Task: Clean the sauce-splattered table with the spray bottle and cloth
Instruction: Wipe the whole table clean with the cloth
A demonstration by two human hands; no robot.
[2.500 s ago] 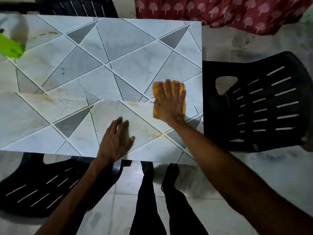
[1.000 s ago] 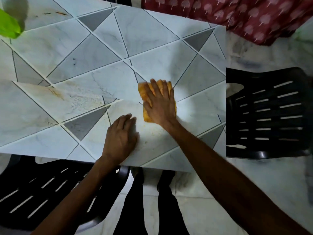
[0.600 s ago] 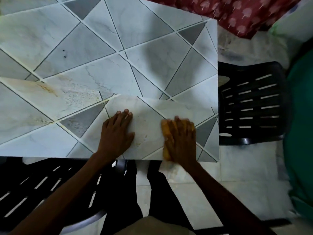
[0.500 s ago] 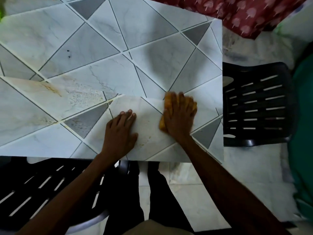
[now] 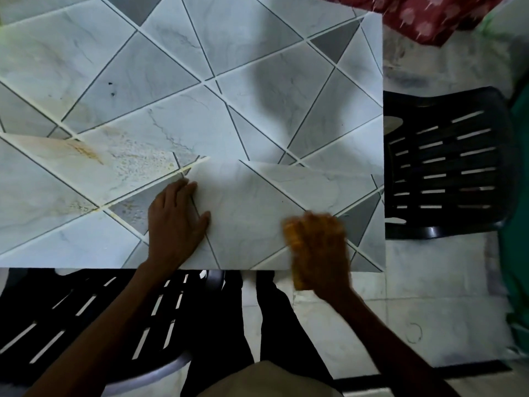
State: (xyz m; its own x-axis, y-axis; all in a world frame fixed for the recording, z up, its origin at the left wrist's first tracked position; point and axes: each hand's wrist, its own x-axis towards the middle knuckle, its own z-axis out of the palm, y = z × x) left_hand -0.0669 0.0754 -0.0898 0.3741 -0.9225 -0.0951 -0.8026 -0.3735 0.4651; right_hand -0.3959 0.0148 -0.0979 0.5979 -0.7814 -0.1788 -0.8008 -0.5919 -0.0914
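The orange cloth (image 5: 295,253) lay at the near edge of the worktop (image 5: 257,81), towards its right corner, with its lower end hanging just over the rim. The right hand (image 5: 323,247) was on top of it, covering most of it, so that only a strip showed along the hand's left side. The fingers seemed straight and close together, pressing the cloth down, though the hand was blurred and its finer shape could not be told. The left hand (image 5: 174,222) rested flat on the worktop just to the left, apart from the cloth, its fingers laid together and the thumb spread to the side, holding nothing.

Further left on the marble-patterned surface a brownish sauce smear (image 5: 94,153) and a scatter of fine specks stained the pale panels, and two small dark spots (image 5: 110,88) sat farther back.

A black slatted chair (image 5: 446,167) stood against the worktop's right side, and a second black chair (image 5: 86,316) at its near left. The person's dark trouser legs (image 5: 223,325) stood on the pale tiled floor (image 5: 429,282). A red patterned fabric (image 5: 429,15) lay beyond the far right corner.
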